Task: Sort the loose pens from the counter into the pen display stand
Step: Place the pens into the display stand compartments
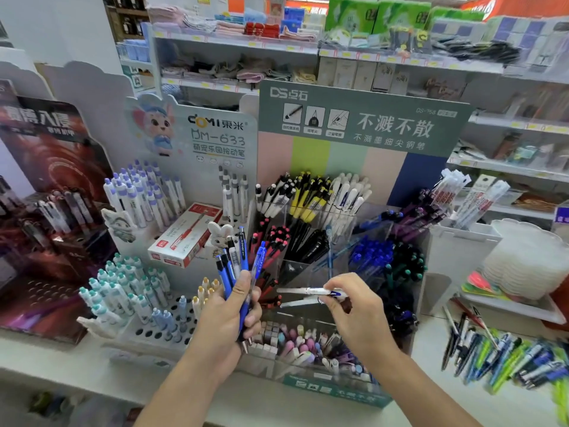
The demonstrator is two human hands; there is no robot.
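the pen display stand [335,167] has crowded compartments, so a pen could land in the wrong one. loose pens [505,352] wait on the counter [431,392]. the left hand [228,322] grips a fanned bundle of pens [237,260] that might slip; the right hand [354,312] pinches white pens [311,292].

Bright, even shop lighting from overhead fills the frame; shadows are faint and soft, the clearest lying beneath the forearms on the pale surface [431,405]. The centre is sharpest: the print on the green display stand [363,124] reads cleanly. Wide-angle distortion bows the shelves [400,60] at the upper right and tilts the dark red display [52,167] at the left edge. The loose pens [505,359] at lower right are smeared, and the lower left corner is blurred.
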